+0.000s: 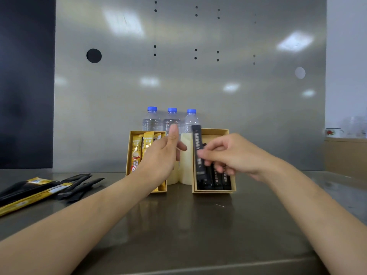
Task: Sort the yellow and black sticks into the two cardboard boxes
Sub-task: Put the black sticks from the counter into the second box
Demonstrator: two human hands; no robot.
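Observation:
Two cardboard boxes stand at the back of the steel table. The left box [129,155] holds yellow sticks [136,153]. The right box [214,190] holds several black sticks [216,180] lying lengthwise. My right hand [236,153] pinches one black stick [198,147] upright over the right box's left side. My left hand [160,155] hovers in front of the left box, thumb up, fingers apart, holding nothing. A loose pile of black sticks [79,185] and yellow sticks [29,201] lies at the left of the table.
Three water bottles with blue caps [171,120] stand behind the boxes against a metal wall panel. Two pale cream containers [185,159] sit between the boxes. A wooden counter with a floral cup [333,132] is at the far right.

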